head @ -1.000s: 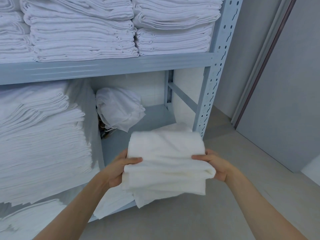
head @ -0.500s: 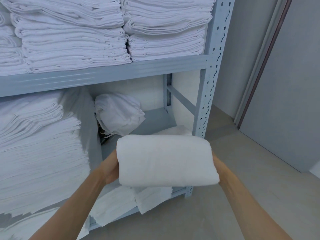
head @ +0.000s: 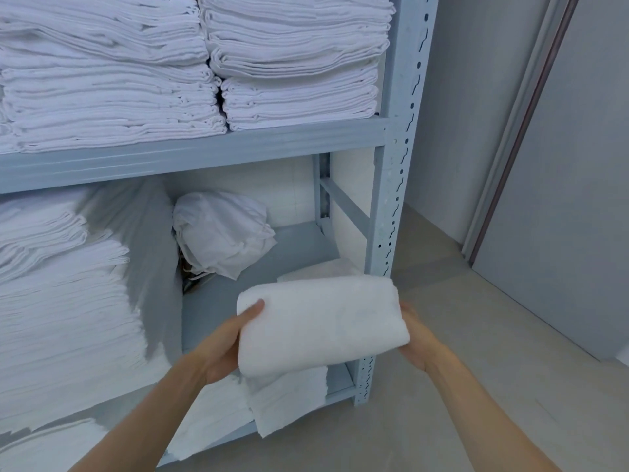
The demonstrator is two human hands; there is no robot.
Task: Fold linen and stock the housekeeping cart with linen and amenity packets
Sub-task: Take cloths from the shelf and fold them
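In the lower centre of the frame, the left hand (head: 221, 345) and right hand (head: 417, 338) are holding the folded white cotton towel (head: 321, 323), fingers clamped on its ends. A loose layer is hanging underneath; it may unfold if the grip is slipping.

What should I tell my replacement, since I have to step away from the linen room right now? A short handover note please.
Left hand: grips the left end of the folded white towel, thumb on top.
Right hand: holds the towel's right end, fingers mostly hidden behind it.
Towel: folded into a thick bundle, held in the air in front of the lower shelf of the grey rack, one loose layer hanging below.
Stock: folded linen stacks on the upper shelf, more on the lower left; a crumpled white bag at the back.
Done: this towel is folded.
Left: tidy the hanging layer, load it. No cart or amenity packets in view.
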